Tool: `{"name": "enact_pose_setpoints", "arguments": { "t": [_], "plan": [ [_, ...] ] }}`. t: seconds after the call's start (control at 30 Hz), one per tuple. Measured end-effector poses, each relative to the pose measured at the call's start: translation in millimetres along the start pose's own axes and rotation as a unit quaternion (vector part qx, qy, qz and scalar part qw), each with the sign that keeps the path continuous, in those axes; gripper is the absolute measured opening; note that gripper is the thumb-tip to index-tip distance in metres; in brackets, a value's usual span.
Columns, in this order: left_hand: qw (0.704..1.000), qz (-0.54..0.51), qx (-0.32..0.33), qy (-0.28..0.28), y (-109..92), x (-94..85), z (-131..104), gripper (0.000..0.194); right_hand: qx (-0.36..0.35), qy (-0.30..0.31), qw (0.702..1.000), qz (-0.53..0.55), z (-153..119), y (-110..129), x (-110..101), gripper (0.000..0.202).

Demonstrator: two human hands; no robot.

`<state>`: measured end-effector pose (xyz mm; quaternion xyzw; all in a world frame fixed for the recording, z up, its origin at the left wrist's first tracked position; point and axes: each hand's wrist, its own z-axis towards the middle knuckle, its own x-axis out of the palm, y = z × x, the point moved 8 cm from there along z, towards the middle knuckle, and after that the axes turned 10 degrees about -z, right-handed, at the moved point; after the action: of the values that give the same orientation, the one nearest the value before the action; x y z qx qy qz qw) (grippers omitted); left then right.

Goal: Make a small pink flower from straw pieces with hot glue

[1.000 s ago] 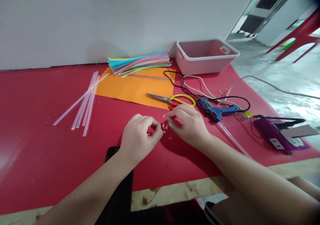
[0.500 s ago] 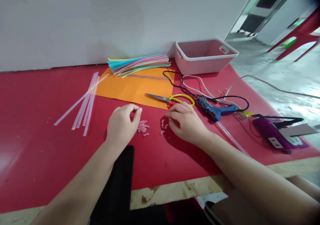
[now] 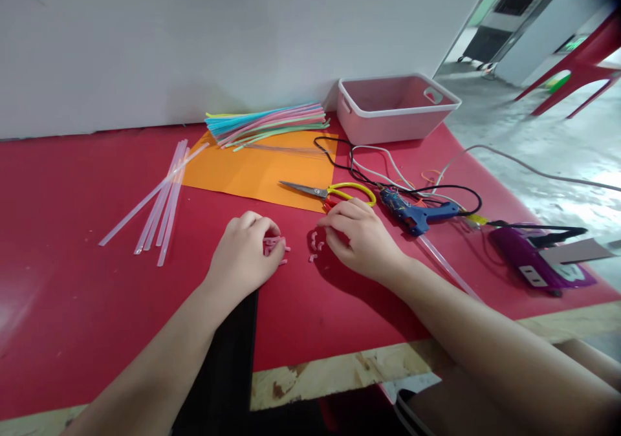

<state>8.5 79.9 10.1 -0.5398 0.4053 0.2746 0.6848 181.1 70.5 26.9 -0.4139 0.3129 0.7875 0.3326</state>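
Left hand (image 3: 245,258) low over the red counter (image 3: 121,332), thumb and fingers curled about a heap of short pink pieces (image 3: 270,249). Heap partly hidden by the fingers; a few ends poke out on the right. Left grip partly curled; cannot tell whether a piece is pinched in it.

Right hand (image 3: 361,235) just right of a few small curved pieces (image 3: 313,246), which lie in the gap between the hands. Right grip bent inward, thumb and fingertips near each other; cannot tell whether anything is held.

Room: a strip of red surface parts heap from curved pieces, and runs on toward the near edge, a raw wood band (image 3: 339,374). Left forearm crosses a black flat object (image 3: 226,371) reaching over that edge. Leftward, a broad red stretch lies between the left hand and the translucent sticks (image 3: 165,213).

Far side tighter: orange sheet (image 3: 257,174) beyond the hands, scissors (image 3: 313,191) over its near right corner, handles close behind the right fingers. Striped bundle of fuzzy stems (image 3: 266,125) near the wall; pink basket (image 3: 392,129) by the far right corner. Right side bounded by blue glue gun (image 3: 424,216), tangled cords and purple power strip (image 3: 514,255) near the right edge.
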Motion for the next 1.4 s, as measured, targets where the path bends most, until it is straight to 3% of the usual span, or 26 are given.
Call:
{"name": "enact_pose_setpoints", "arguments": {
  "t": [0.27,0.37,0.53,0.6,0.67,0.8,0.97,1.07,1.17,1.27,1.4],
  "plan": [
    [0.998,-0.027,0.048,-0.031,-12,-0.2,0,0.01,-0.003,-0.027,0.999,0.039,0,3,-6,0.019],
    [0.99,-0.134,0.018,-0.041,-15,-3.9,-2,0.012,-0.018,-0.034,0.997,0.07,0,9,-9,0.016],
    [0.914,-0.4,-0.057,0.032,-11,12.9,-3,0.02,-0.07,-0.045,0.989,0.123,-1,25,-13,0.012],
    [0.886,-0.454,-0.072,0.059,-10,20.1,-4,0.024,-0.084,-0.049,0.986,0.133,-2,28,-13,0.01],
    [0.877,-0.468,-0.082,0.071,-9,23.7,-4,0.026,-0.092,-0.051,0.985,0.137,-2,29,-14,0.011],
    [0.893,-0.441,-0.068,0.059,-11,20.9,-3,0.025,-0.09,-0.045,0.987,0.125,-2,28,-14,0.012],
    [0.912,-0.404,-0.061,0.022,-10,13.3,-3,0.022,-0.036,-0.041,0.994,0.1,0,20,-16,0.012],
    [0.958,-0.283,-0.047,-0.02,-6,5.1,-4,0.017,-0.013,-0.05,0.993,0.105,0,15,-17,0.01],
    [0.992,-0.123,0.013,-0.031,-10,0.9,-3,0.017,-0.014,-0.058,0.992,0.111,-1,14,-17,0.01],
    [0.995,-0.056,0.066,-0.045,-20,-2.7,-5,0.021,-0.02,-0.054,0.992,0.11,-1,17,-15,0.01],
    [0.986,-0.064,0.144,-0.049,-41,-6.6,-12,0.025,-0.04,-0.046,0.992,0.111,-2,21,-13,0.01]
  ]
}}
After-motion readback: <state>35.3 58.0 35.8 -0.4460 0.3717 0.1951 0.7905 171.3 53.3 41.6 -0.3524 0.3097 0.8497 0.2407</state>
